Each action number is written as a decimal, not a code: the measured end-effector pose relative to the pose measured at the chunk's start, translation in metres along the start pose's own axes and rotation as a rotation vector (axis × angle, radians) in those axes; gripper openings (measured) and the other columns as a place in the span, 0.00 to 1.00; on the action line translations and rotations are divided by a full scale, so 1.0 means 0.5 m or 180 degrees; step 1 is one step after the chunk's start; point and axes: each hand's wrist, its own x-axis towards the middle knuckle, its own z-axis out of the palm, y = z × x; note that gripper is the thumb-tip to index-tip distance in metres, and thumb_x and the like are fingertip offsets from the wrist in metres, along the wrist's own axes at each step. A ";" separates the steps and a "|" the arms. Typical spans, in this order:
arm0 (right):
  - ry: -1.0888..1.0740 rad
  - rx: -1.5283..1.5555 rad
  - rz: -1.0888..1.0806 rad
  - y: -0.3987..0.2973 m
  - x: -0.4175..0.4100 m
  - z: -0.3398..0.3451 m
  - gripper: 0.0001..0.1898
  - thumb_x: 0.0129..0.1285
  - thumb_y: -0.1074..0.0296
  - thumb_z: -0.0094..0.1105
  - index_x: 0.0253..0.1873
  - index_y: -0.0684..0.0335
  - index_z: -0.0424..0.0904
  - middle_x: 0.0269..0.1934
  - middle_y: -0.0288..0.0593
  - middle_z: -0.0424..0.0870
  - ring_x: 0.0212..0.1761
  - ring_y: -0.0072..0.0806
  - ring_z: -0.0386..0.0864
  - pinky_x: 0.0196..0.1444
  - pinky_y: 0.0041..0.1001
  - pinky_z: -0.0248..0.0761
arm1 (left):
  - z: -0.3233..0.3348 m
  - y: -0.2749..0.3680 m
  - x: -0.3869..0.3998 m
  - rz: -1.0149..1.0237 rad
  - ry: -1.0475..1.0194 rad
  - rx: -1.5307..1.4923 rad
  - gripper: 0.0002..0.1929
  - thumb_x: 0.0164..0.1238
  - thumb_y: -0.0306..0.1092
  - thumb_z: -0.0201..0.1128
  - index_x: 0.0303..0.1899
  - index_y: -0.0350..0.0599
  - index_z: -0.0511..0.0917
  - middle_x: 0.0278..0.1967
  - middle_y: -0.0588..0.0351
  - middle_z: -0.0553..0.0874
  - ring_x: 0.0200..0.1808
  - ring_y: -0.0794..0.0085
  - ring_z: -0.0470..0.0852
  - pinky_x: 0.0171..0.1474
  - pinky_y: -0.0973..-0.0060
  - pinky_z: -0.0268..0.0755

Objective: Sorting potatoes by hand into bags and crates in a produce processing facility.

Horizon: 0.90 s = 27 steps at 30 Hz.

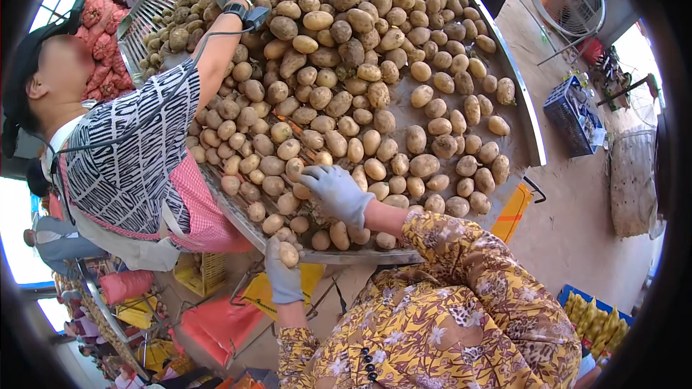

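A large heap of potatoes (324,97) covers the metal sorting table (421,92) in front of me. Both my hands wear light grey gloves. My left hand (284,273) is at the table's near rim, palm up, with a potato (288,254) held in its fingers. To the right and farther in, my right hand (338,192) reaches palm down over the potatoes, its fingertips touching one or more of them; whether it grips one is hidden under the fingers. Some loose leaves and dirt lie among the potatoes beneath it.
A co-worker (124,146) in a pink apron leans over the table's left side, one gloved hand on the heap. Red mesh sacks (102,38) are stacked behind. A yellow crate (200,275) and red sack (221,324) stand below; a blue crate (574,113) and fan (565,0) are right.
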 end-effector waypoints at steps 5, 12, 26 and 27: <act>-0.0930 -0.0376 0.0012 0.020 0.168 0.047 0.13 0.66 0.65 0.63 0.53 0.58 0.83 0.55 0.51 0.79 0.51 0.48 0.85 0.53 0.44 0.78 | 0.020 -0.018 -0.012 0.0406 -0.0014 0.0466 0.14 0.85 0.44 0.57 0.55 0.44 0.80 0.42 0.57 0.85 0.36 0.73 0.86 0.36 0.75 0.80; -0.0513 -0.0633 -0.0511 0.061 0.081 0.026 0.12 0.64 0.66 0.62 0.50 0.61 0.80 0.45 0.50 0.84 0.53 0.48 0.84 0.63 0.44 0.73 | 0.058 0.073 0.102 0.1406 0.0107 0.1578 0.14 0.76 0.33 0.69 0.57 0.41 0.81 0.42 0.54 0.86 0.37 0.69 0.87 0.35 0.69 0.78; -0.0163 0.0331 0.0291 0.081 0.125 -0.063 0.11 0.68 0.64 0.63 0.52 0.56 0.84 0.48 0.46 0.86 0.51 0.47 0.85 0.68 0.44 0.71 | 0.245 0.159 0.290 0.2475 -0.0182 0.7128 0.11 0.75 0.36 0.59 0.50 0.48 0.86 0.50 0.43 0.89 0.43 0.59 0.93 0.41 0.62 0.85; -0.0027 0.0407 0.0316 0.089 0.152 -0.054 0.14 0.67 0.64 0.63 0.56 0.56 0.83 0.52 0.47 0.85 0.54 0.48 0.84 0.66 0.44 0.72 | 0.226 0.170 0.282 0.2189 -0.0293 0.6142 0.12 0.76 0.37 0.58 0.52 0.46 0.86 0.52 0.45 0.90 0.42 0.62 0.92 0.42 0.66 0.84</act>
